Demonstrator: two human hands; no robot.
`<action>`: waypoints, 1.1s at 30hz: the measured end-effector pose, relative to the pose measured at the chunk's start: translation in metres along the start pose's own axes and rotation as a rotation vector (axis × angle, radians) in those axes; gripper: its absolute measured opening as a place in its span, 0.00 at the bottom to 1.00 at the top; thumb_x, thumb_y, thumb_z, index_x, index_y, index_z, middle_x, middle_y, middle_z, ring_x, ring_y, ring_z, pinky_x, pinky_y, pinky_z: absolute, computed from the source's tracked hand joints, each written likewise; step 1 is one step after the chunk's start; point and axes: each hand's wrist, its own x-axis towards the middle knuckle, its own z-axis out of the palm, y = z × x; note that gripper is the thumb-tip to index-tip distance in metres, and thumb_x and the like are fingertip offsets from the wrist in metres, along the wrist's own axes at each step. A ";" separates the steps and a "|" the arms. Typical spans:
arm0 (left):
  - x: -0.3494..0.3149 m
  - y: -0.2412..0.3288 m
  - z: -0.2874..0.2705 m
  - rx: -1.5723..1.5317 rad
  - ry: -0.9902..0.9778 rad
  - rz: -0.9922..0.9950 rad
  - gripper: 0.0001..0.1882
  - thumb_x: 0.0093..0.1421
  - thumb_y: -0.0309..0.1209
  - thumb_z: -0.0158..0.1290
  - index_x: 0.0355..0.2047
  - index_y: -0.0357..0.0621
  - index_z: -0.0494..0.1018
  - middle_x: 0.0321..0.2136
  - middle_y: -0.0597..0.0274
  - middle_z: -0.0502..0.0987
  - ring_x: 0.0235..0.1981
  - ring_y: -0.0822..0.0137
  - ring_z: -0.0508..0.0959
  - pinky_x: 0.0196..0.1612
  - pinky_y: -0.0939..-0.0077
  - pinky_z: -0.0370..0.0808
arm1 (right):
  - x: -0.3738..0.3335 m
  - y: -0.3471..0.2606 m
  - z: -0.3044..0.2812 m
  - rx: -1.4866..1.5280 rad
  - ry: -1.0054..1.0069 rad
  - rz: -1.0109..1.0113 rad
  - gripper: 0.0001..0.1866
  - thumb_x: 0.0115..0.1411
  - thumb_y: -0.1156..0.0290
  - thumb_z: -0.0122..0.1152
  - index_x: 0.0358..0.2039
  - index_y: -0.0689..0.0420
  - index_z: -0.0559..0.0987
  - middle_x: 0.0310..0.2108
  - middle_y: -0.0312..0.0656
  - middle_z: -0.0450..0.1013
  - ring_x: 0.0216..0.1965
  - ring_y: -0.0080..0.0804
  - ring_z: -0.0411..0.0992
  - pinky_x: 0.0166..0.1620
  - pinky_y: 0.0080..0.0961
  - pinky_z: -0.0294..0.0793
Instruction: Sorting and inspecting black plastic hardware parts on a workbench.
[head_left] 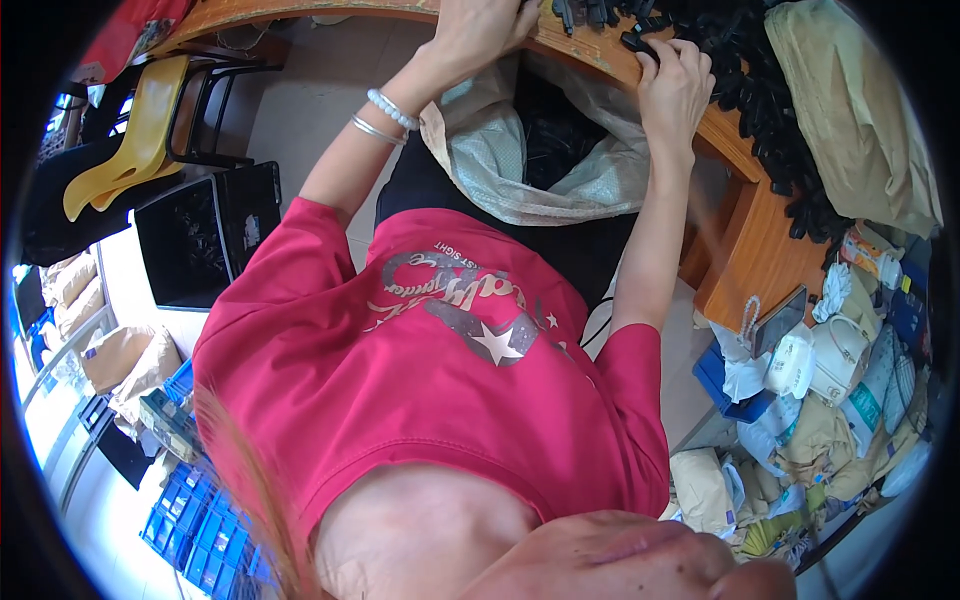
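Note:
At the top edge, over the rim of the wooden table [590,52], my left hand [482,32] has its fingers curled together. The frame cuts off part of it, so what it holds, if anything, is hidden. My right hand [678,88] rests at the table's edge, its thumb and forefinger closed on a small black plastic part [640,44]. A few similar black parts [590,14] lie between the hands. Beyond my right hand spreads a large heap of black parts [765,115]. Below the table edge, a white woven sack [490,165] gapes open at my lap with dark contents.
A tan sack [850,110] lies beside the heap at the right. Bags, a phone-like object [780,318] and a blue bin [725,385] crowd the lower right. Left are a yellow chair [135,150], a black crate [185,240] and blue trays [195,530].

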 end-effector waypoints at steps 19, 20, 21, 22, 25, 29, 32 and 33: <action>-0.007 0.047 -0.034 -0.708 -0.328 -0.059 0.18 0.58 0.29 0.57 0.47 0.31 0.73 0.30 0.47 0.80 0.26 0.65 0.80 0.31 0.74 0.76 | -0.009 -0.058 -0.045 1.040 0.137 0.330 0.19 0.53 0.82 0.64 0.47 0.59 0.78 0.38 0.36 0.74 0.40 0.21 0.73 0.42 0.16 0.75; -0.010 0.045 -0.033 -0.695 -0.264 0.062 0.18 0.58 0.28 0.57 0.47 0.31 0.72 0.30 0.47 0.79 0.27 0.65 0.80 0.31 0.74 0.76 | -0.010 -0.051 -0.045 1.088 0.030 0.270 0.21 0.53 0.82 0.64 0.50 0.60 0.76 0.38 0.35 0.72 0.41 0.21 0.71 0.42 0.16 0.74; -0.011 0.044 -0.032 -0.681 -0.199 0.182 0.18 0.57 0.27 0.57 0.47 0.32 0.72 0.30 0.47 0.79 0.27 0.64 0.80 0.31 0.74 0.75 | -0.011 -0.048 -0.044 1.087 0.031 0.268 0.21 0.53 0.82 0.64 0.50 0.60 0.76 0.38 0.35 0.72 0.41 0.21 0.71 0.42 0.16 0.74; -0.010 0.043 -0.032 -0.682 -0.198 0.184 0.18 0.57 0.27 0.57 0.47 0.32 0.72 0.30 0.47 0.79 0.27 0.64 0.80 0.31 0.74 0.75 | -0.013 -0.045 -0.042 1.133 0.019 0.279 0.19 0.51 0.82 0.66 0.46 0.60 0.78 0.36 0.35 0.73 0.37 0.20 0.71 0.39 0.16 0.73; -0.007 0.043 -0.034 -0.363 -0.054 0.441 0.18 0.57 0.26 0.56 0.47 0.32 0.72 0.29 0.47 0.79 0.27 0.61 0.81 0.32 0.73 0.76 | -0.014 -0.045 -0.035 1.175 0.016 0.275 0.17 0.49 0.82 0.67 0.42 0.60 0.80 0.33 0.35 0.73 0.33 0.20 0.71 0.36 0.16 0.72; -0.021 0.041 -0.018 -0.752 -0.286 -0.007 0.14 0.57 0.32 0.57 0.43 0.39 0.76 0.26 0.52 0.78 0.26 0.61 0.80 0.30 0.73 0.76 | -0.012 -0.046 -0.036 1.207 0.024 0.303 0.14 0.50 0.83 0.66 0.39 0.61 0.81 0.31 0.35 0.74 0.31 0.19 0.72 0.36 0.16 0.72; -0.027 0.037 -0.008 -0.745 -0.229 0.013 0.16 0.58 0.39 0.58 0.43 0.44 0.77 0.20 0.57 0.79 0.21 0.69 0.81 0.26 0.79 0.77 | -0.007 -0.035 -0.037 1.204 -0.105 0.322 0.11 0.51 0.82 0.66 0.37 0.62 0.81 0.31 0.36 0.76 0.31 0.19 0.73 0.36 0.14 0.72; -0.026 0.037 -0.007 -0.784 -0.258 -0.027 0.18 0.58 0.40 0.58 0.45 0.43 0.76 0.19 0.58 0.79 0.21 0.72 0.81 0.25 0.82 0.78 | -0.006 -0.034 -0.039 1.199 -0.101 0.323 0.11 0.51 0.82 0.66 0.37 0.62 0.81 0.31 0.36 0.76 0.31 0.19 0.73 0.36 0.14 0.72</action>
